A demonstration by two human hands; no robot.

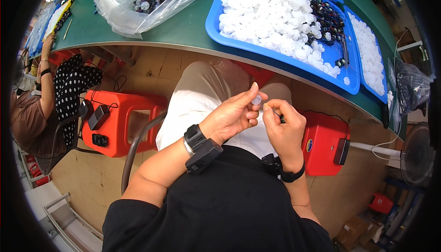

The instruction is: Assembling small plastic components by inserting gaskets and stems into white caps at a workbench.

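Observation:
Over my lap, my left hand (236, 114) pinches a small translucent round plastic cap (256, 100) between thumb and fingers. Close beside it on the right is my right hand (285, 126), its thumb and forefinger pressed together near the cap. Something small and dark shows between the curled fingers of that hand, too little of it visible to name. A blue tray (212, 27) on the table ahead bears a heap of similar white plastic caps (266, 15) and, along its right side, a pile of small black parts with wires (328, 18).
The green table (183, 31) curves across the front. On it lie a clear plastic bag (124, 20) of black and white parts and a second blue tray (384, 97). Red stools (115, 137) flank me. A fan (417, 153) stands at right; another person (34, 114) sits at left.

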